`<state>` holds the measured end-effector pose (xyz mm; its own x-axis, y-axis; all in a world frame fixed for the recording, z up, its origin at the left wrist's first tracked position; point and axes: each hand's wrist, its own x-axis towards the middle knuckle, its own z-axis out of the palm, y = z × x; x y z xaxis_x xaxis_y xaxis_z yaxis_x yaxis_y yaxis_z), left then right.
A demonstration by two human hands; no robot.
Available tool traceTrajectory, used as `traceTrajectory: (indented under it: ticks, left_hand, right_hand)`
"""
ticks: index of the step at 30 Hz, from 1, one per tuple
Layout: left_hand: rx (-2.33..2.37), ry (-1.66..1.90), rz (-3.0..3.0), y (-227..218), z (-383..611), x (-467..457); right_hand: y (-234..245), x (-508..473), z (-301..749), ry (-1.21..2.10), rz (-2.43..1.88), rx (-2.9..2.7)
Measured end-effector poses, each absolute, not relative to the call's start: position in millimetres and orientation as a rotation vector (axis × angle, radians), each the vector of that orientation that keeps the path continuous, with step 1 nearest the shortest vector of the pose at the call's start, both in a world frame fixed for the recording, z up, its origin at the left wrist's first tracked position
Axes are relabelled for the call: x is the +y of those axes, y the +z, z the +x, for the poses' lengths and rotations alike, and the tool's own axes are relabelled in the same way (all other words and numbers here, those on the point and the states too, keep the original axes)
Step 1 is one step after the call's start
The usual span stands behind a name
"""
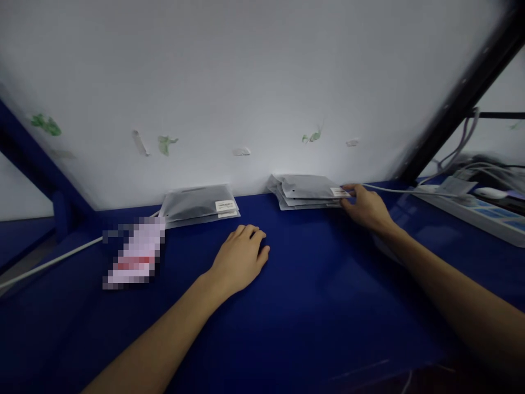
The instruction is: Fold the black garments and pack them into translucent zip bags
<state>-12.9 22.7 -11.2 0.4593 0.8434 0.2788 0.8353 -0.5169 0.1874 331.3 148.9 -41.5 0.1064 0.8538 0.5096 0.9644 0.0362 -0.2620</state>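
Head view: a pile of flat, grey, frosted-plastic packets lies on the glossy dark-blue tabletop, and every bearing is best taken from it. Just behind it stands a white wall panel. The pile's long axis runs sideways along the foot of that panel, so its short right end, with a white printed label, faces the person's right hand. That hand is plainly the nearer one; it sits at the right of the pile, thumb low and fingers above, grasping the labelled end. How many packets are between them I can't tell from where I stand.

The left hand rests palm down on the tabletop, left of the pile and nearer the person, not touching it; its fingers lie loose and hold nothing. A second pile of grey plastic packets lies left of the first, apart from it, just beyond the left fingertips. Farther left of the first pile, and nearer the person, is a pinkish oblong thing, too blurred to name.
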Motion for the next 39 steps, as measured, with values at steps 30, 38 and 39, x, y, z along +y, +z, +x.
traceTrajectory:
  ticks: [30, 38, 39]
  left_hand:
    - [1.385, 0.767, 2.727, 7, -10, 14]
    - [1.161, 0.776, 2.781, 13, 8, -4]
    - [1.146, 0.780, 2.786, 13, 9, -5]
  right_hand:
    - [-2, 58, 216, -0.279, -1.003, -2.246]
    - [-16, 86, 223, 0.085, -1.313, -2.200]
    - [-16, 87, 220, 0.110, -1.313, -2.183]
